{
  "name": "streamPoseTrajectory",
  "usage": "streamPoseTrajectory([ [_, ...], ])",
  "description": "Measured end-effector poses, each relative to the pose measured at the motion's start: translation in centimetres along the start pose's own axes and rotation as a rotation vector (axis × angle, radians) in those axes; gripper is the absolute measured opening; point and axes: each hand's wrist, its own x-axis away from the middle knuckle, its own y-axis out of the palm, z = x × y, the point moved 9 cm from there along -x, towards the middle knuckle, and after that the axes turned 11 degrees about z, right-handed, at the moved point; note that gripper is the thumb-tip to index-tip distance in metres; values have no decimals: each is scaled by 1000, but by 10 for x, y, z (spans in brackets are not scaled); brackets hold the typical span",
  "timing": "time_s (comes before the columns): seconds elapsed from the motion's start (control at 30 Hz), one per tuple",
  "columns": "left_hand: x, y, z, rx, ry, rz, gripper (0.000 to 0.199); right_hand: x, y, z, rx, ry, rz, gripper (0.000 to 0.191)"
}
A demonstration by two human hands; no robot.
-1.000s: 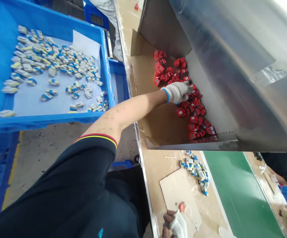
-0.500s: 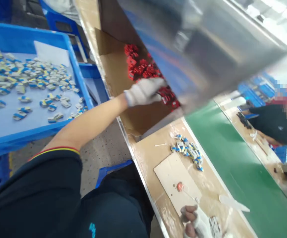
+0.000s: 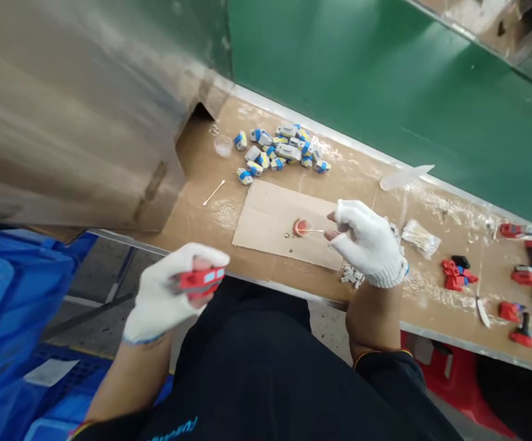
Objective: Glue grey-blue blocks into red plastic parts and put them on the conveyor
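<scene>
My left hand (image 3: pixel 174 291), in a white glove with bare fingertips, grips a red part (image 3: pixel 201 280) in front of the table's near edge. My right hand (image 3: pixel 362 239), gloved the same way, pinches the end of a cotton swab (image 3: pixel 314 231). The swab's other end lies in a small round dish of red paste (image 3: pixel 301 228) on a flat cardboard sheet (image 3: pixel 266 214). Behind the sheet is a pile of grey, blue and yellow parts (image 3: pixel 288 152). Small light pieces (image 3: pixel 352 275) lie beside my right wrist.
A large box (image 3: pixel 77 122) stands at the left. A bag of swabs (image 3: pixel 420 239), a white scraper (image 3: pixel 406 177), a knife (image 3: pixel 482 311) and red parts (image 3: pixel 458 274) lie on the right. The green surface (image 3: pixel 362 73) runs behind.
My left hand has come out of the box of red parts and now holds one over the table's near edge. My right hand has reached the swab. The view has turned right.
</scene>
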Motion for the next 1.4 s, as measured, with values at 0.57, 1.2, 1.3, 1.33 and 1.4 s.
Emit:
streamPoseTrajectory([
  [0.57, -144, 126, -68, 312, -228, -197, 56, 8, 40, -1, -79, -155, -99, 26],
  [1.2, -131, 123, -64, 331, -246, -244, 73, 5, 51, -17, -128, -211, -81, 20],
  [1.3, -131, 124, -60, 343, -240, -257, 69, 5, 49, -18, -148, -221, -56, 18],
  [1.33, -131, 125, -59, 331, -230, -258, 66, 6, 49, -17, -147, -220, -54, 17],
  [1.4, -129, 125, -57, 281, -218, -265, 64, 7, 51, -15, -143, -208, -79, 17],
])
